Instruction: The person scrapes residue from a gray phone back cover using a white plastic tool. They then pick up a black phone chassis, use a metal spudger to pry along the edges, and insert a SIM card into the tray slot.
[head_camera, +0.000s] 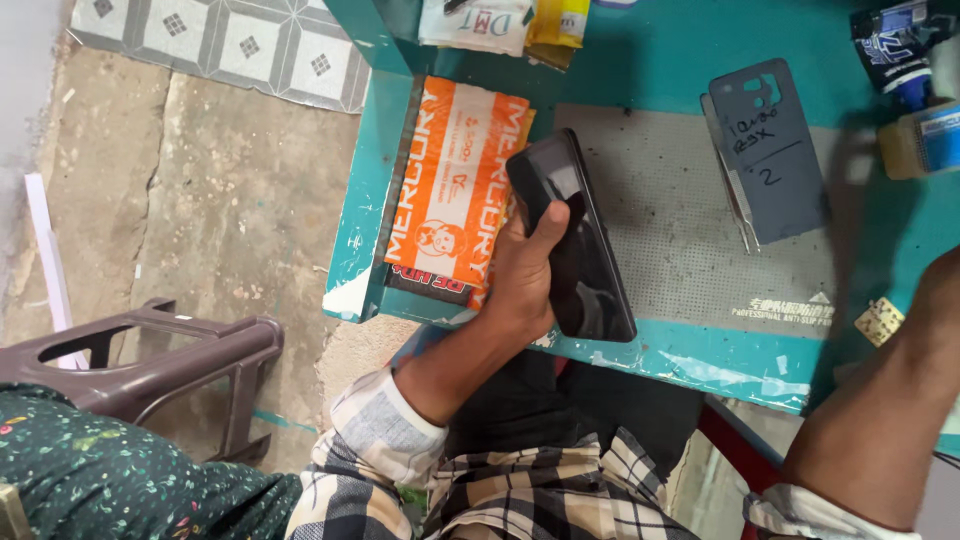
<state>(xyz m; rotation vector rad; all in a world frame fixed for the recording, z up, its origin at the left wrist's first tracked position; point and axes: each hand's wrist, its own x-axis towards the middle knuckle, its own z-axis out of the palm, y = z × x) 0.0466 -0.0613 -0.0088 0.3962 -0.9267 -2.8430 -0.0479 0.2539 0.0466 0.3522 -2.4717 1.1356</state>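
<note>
My left hand grips a black smartphone, thumb across its dark screen, holding it over the near edge of a teal workbench. Part of the phone lies over a grey perforated anti-slip mat. My right forearm crosses the lower right corner; the right hand itself is out of frame. A grey phone back cover with handwriting lies on the mat at the right, metal tweezers along its left side.
An orange and white plastic packet lies on the bench's left end. Small packets sit at the far edge, a glue bottle at the right. A brown plastic stool stands on the concrete floor at left.
</note>
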